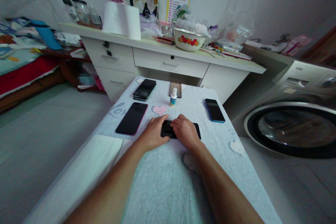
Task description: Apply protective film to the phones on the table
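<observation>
A black phone (196,129) lies sideways on the cloth-covered table, between and under my hands. My left hand (155,133) grips its left end, thumb and fingers on opposite edges. My right hand (185,131) rests on top of the phone with its fingers bunched together; whether something small is in them is hidden. Beyond the hands stands a small white spray bottle (173,97), with a phone case (179,90) lying flat just behind it. To the left are a large dark phone (131,118) and a stack of phones (145,89). A blue-edged phone (215,110) lies at the right.
Folded white cloth or paper (89,168) lies along the table's left side. Behind the table is a white desk (157,47) holding a paper roll (122,20) and a flowered bowl (189,40). A washing machine (294,112) stands at the right.
</observation>
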Demonstrator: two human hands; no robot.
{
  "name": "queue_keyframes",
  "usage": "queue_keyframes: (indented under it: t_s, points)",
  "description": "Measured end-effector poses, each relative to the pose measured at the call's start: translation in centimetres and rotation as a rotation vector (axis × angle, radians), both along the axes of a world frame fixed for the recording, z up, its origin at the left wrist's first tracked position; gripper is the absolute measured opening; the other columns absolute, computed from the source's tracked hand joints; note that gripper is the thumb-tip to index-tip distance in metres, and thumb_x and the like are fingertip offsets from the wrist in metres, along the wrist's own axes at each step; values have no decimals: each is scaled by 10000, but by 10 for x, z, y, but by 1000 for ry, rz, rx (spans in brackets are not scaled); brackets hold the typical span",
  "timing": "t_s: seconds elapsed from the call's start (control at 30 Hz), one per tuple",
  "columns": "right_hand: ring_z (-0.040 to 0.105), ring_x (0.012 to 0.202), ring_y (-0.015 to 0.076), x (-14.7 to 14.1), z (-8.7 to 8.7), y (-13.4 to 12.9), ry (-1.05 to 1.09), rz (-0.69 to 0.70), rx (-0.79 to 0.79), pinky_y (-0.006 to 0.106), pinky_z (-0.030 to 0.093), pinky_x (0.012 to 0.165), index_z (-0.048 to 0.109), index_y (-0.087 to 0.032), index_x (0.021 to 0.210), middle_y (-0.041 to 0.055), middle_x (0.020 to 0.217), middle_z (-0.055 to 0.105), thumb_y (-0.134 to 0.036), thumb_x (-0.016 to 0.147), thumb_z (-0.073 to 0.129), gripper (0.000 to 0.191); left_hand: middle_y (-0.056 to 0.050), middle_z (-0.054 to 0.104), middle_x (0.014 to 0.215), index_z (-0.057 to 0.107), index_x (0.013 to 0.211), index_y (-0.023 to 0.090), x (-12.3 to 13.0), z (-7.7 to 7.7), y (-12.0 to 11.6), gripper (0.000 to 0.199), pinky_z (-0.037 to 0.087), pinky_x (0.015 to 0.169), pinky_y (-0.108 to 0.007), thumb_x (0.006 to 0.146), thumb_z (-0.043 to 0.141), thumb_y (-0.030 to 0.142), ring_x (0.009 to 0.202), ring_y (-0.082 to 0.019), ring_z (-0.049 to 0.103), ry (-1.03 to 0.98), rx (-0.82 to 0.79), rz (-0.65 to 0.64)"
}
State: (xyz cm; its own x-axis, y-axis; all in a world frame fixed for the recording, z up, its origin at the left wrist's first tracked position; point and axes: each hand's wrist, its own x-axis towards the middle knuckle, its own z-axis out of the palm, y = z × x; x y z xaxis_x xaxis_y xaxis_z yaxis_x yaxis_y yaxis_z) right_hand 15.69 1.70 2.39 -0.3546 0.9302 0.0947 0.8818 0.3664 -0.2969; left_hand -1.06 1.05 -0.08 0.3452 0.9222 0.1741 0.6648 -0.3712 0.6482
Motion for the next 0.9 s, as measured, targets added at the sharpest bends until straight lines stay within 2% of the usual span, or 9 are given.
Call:
queue_keyframes:
  t_s: [0.23,0.47,0.67,0.9]
  points:
    - [579,851,137,0,-1,1,2,-32,8,225,401,750,674,-199,949,47,933,559,-189,895,474,208,-98,505,1291,373,1316,219,-1,-1,1,752,348,1023,-463,626,672,235,1195,-304,435,52,5,38]
    - [557,741,114,0,2,-3,22,76,-6,217,397,692,683,-188,885,38,891,561,-194,885,478,206,-123,507,1277,366,1320,181,-1,2,0,762,351,1008,-467,629,677,265,1192,-313,435,68,-24,50]
    - [562,779,114,-5,3,-5,46,158,-65,209,401,725,693,-189,886,30,862,561,-158,853,501,197,-104,530,1248,374,1315,216,-1,2,1,763,369,986,-463,620,686,251,1168,-314,461,64,-22,56]
    - [554,764,108,-4,1,-3,49,119,-35,212,395,720,679,-186,876,27,866,552,-201,890,492,189,-109,521,1260,368,1319,216,-2,-2,2,763,365,991,-460,629,687,270,1177,-310,457,56,-5,44]
